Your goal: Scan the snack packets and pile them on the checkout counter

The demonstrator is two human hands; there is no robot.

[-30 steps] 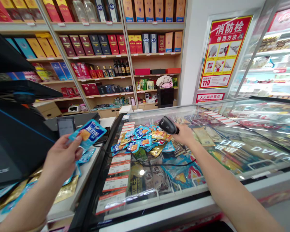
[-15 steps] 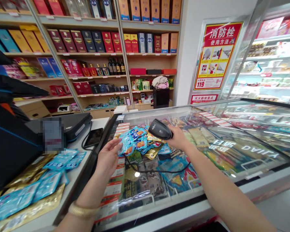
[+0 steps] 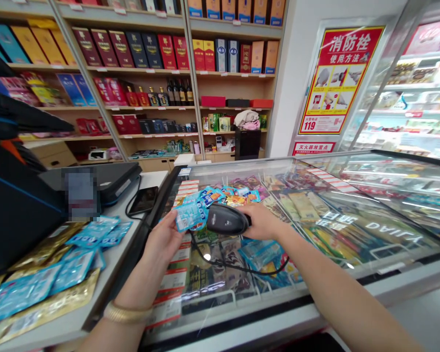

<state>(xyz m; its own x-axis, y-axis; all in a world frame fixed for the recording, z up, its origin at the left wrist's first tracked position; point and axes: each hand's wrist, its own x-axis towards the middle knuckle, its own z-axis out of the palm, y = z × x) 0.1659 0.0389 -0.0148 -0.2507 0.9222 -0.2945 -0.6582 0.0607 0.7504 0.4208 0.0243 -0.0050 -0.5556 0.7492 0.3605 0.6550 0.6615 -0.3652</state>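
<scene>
My left hand (image 3: 167, 235) pinches the edge of a light-blue snack packet (image 3: 188, 216), raised a little at the left of the pile. In my right hand (image 3: 263, 222) is a black handheld barcode scanner (image 3: 226, 220), its head directed left toward that packet. The scanner's black cable (image 3: 234, 266) loops over the glass. Behind the scanner lies a pile of blue and gold snack packets (image 3: 238, 196) on the glass lid of a chest freezer (image 3: 212, 293); the scanner and my right hand hide part of the pile.
On the counter at left lie more blue packets (image 3: 73, 269) and gold packets (image 3: 58, 310), beside a dark monitor (image 3: 18, 195). A phone (image 3: 143, 200) rests near the freezer's edge. Shelves of boxes (image 3: 139, 54) stand behind; a red poster (image 3: 341, 80) hangs on the wall.
The scanner has moved left and down, closer to my left hand. The blue packet in my left hand is now lifted clear of the pile and tilted flatter toward the camera.
</scene>
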